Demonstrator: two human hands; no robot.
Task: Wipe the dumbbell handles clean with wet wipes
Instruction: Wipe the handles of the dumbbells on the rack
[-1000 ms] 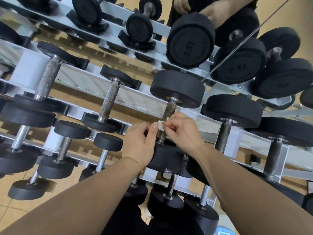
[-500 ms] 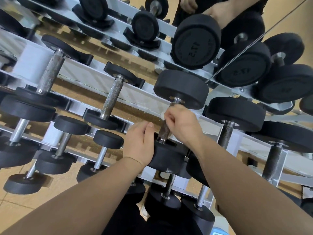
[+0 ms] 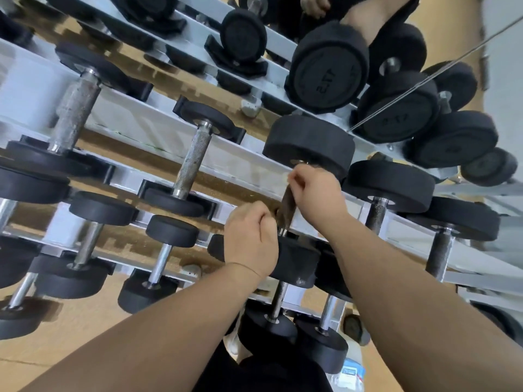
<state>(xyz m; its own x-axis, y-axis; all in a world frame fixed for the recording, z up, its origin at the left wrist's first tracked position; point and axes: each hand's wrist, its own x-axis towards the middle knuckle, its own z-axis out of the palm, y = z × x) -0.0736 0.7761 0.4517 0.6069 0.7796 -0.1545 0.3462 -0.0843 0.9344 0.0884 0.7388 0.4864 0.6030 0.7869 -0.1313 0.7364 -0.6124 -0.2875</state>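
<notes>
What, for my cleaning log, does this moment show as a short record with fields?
Place: tiered rack of dumbbells
Item worked on: dumbbell on the middle tier
Left hand: holds the dumbbell's near weight end
Right hand: curled round the top of the handle
Wipe: mostly hidden; a pale edge shows at the right fingers
Handle surface: dark and rusty-looking

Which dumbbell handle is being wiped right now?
The dark, rusty handle between the two hands: the right hand grips its upper end, the left hand sits at its lower end. Neighbouring handles are untouched.
</notes>
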